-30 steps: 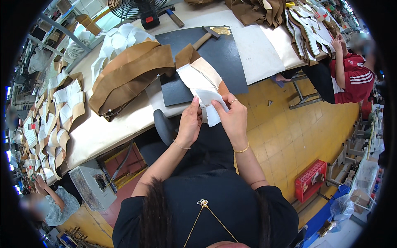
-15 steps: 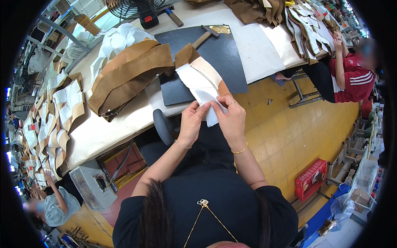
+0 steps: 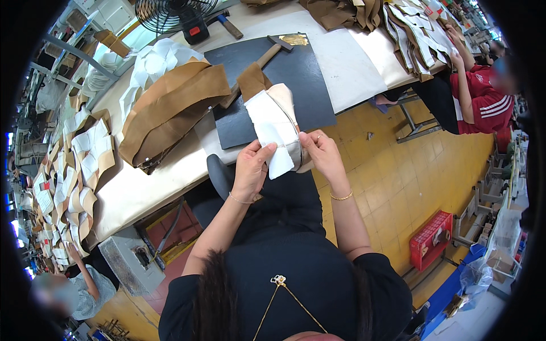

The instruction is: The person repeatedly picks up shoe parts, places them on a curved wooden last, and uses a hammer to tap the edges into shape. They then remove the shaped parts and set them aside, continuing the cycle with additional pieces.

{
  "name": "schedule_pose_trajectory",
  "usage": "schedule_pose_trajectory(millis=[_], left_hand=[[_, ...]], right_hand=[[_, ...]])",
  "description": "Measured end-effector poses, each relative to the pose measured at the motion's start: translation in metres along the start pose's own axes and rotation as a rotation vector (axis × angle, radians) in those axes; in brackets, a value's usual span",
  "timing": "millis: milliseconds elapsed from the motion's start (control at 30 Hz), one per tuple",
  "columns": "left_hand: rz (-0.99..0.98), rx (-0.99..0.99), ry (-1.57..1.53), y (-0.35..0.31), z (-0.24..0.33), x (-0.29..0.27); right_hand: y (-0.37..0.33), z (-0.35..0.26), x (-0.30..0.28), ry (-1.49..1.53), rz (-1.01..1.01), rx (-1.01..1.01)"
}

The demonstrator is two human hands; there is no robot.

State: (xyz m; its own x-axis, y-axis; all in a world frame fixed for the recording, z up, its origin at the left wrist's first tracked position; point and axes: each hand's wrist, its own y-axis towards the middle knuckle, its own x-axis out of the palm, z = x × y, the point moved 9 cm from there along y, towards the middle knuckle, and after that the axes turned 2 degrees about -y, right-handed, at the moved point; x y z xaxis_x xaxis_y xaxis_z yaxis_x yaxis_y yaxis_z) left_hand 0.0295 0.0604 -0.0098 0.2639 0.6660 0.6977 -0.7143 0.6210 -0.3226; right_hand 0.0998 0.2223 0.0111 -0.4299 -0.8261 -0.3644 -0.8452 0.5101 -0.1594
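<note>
Both my hands hold a brown leather piece with white backing (image 3: 266, 120) in front of me, over the table's near edge. Its brown far end rests on a black board (image 3: 310, 85), and a dark curved seam runs down its right side. My left hand (image 3: 250, 169) pinches the white layer at the lower left, thumb on top. The fingers of my right hand (image 3: 324, 154) close on the right edge beside the seam. A hammer (image 3: 270, 54) lies on the board beyond the piece.
A stack of curved brown panels (image 3: 170, 105) stands left of the board. Behind are a fan (image 3: 173, 16) and another hammer (image 3: 230, 26). Backed pieces (image 3: 85, 153) cover the left table. A person in red (image 3: 478, 99) sits right; another person (image 3: 91, 290) is lower left.
My hands have moved apart, the left one a little left and the right one outward. The leather piece has opened wider and turned, showing more white backing and the seam.
</note>
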Motion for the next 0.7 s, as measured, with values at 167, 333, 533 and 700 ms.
schedule_pose_trajectory(millis=[167,333,533,700], left_hand=[[0.028,0.045,0.080,-0.003,0.005,-0.004],[0.061,0.122,0.396,-0.006,0.010,-0.016],[-0.105,-0.146,0.083,-0.002,0.005,0.003],[-0.110,-0.163,0.061,0.004,0.000,0.005]], right_hand=[[0.002,0.016,0.018,0.483,-0.085,0.086],[-0.007,0.002,0.023,0.589,-0.025,0.021],[-0.007,-0.002,0.010,0.480,-0.059,0.008],[-0.010,-0.010,0.011,0.496,-0.082,-0.001]])
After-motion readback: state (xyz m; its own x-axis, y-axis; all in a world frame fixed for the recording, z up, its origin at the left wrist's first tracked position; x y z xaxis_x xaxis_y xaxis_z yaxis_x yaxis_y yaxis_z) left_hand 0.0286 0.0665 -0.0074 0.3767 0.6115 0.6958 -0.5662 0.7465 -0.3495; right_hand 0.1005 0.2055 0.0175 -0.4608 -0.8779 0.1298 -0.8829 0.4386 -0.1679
